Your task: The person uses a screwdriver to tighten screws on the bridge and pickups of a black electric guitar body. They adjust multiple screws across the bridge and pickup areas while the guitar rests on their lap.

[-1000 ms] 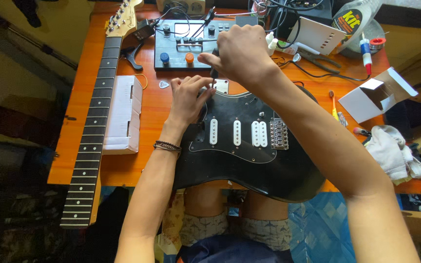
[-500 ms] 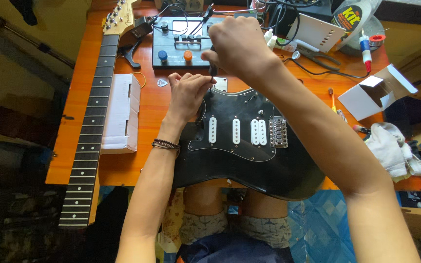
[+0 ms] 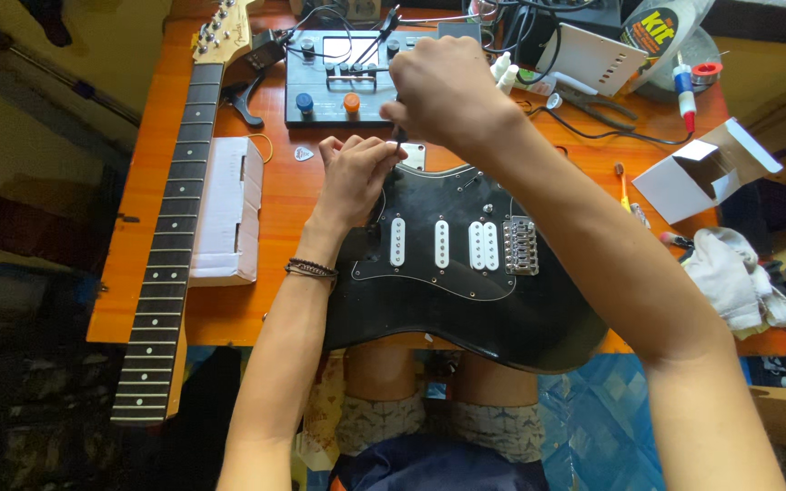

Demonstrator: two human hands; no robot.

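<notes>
black guitar body point(image 3: 466, 300) lies at 6 o'clock on the orange surface point(image 3: 284, 195), likely heavy, rigid, glossy; grip its edges. right hand point(image 3: 443, 95) grips a thin tool point(image 3: 399, 138) at 12; left hand point(image 3: 352, 173) pinches beside it.

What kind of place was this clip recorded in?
Probably a home guitar-repair bench: a black electric guitar body lies on an orange wooden table under both hands, a detached guitar neck beside it, with a control box with knobs and cables behind.
</notes>
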